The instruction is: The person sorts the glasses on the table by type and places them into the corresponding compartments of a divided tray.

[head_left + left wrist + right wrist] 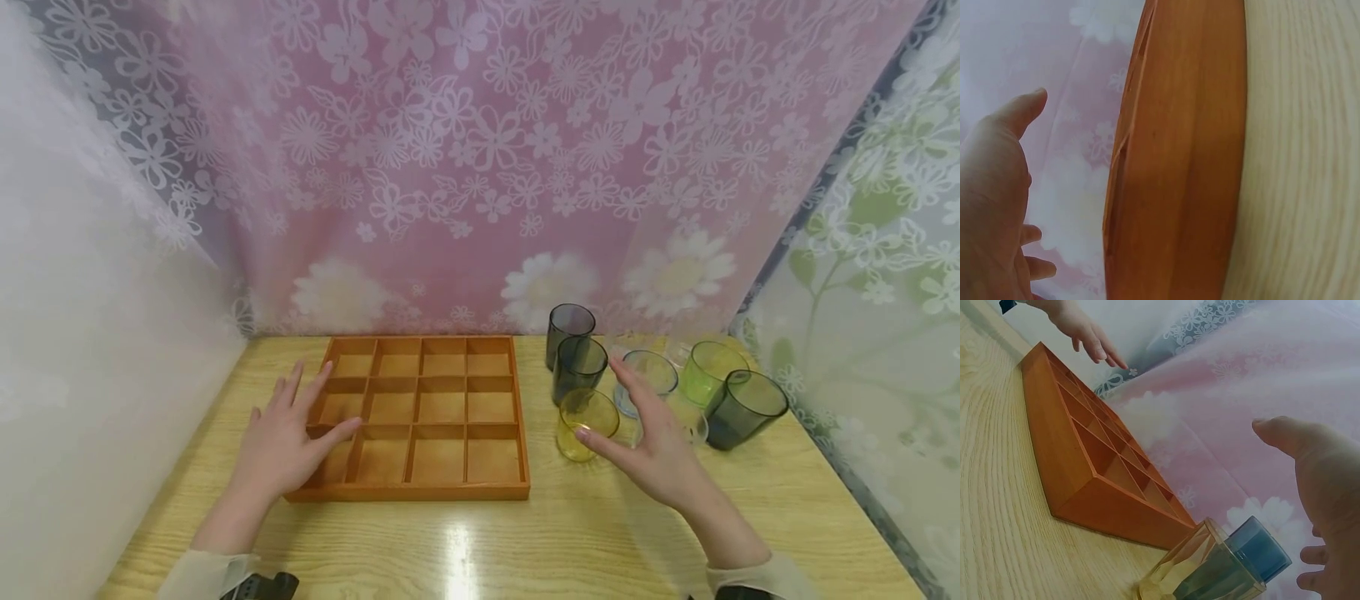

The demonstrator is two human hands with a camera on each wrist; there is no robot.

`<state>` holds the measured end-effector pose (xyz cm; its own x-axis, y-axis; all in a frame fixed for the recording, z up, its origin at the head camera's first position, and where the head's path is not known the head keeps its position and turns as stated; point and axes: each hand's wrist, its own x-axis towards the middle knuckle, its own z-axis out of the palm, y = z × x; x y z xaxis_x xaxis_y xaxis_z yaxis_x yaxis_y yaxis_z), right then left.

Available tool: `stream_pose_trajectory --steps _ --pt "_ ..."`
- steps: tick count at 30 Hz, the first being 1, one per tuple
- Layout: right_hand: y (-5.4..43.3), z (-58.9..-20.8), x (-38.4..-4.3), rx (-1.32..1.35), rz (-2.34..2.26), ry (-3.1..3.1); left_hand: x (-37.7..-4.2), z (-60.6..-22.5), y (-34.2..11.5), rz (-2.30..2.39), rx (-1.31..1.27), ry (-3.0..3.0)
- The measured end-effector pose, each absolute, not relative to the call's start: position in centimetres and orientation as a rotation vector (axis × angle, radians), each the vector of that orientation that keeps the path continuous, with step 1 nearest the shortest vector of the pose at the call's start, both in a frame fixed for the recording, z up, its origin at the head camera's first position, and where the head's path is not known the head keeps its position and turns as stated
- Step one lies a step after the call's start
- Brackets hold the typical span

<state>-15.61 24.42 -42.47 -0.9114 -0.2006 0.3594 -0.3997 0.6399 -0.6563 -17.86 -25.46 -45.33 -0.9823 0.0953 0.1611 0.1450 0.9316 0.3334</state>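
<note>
At seven o'clock in the head view, a tray (420,492) of small compartments. At eight, over its left edge, the left hand (281,446), spread wide (touching or hovering, cannot tell). At four, the right hand (660,452), with thumb and fingers parted, gripping nothing, close by the yellow glass (586,412) at five. Probably best to close evenly on its sides and lift straight up, without knocking the dark glass (576,375) at its twelve.

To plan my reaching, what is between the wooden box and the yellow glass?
In the head view, only bare tabletop separates the wooden box from the yellow glass.
</note>
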Motion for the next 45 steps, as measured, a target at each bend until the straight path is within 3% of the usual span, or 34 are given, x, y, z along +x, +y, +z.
stream_pose_trajectory --steps 23,45 --pt "23.8 -46.1 -16.0 0.279 1.376 -2.622 -17.0 -48.7 -27.1 -0.924 -0.034 -2.832" --pt "22.7 -49.2 -16.9 0.134 1.482 -2.536 -16.2 -50.9 -26.9 -1.305 0.267 -2.475"
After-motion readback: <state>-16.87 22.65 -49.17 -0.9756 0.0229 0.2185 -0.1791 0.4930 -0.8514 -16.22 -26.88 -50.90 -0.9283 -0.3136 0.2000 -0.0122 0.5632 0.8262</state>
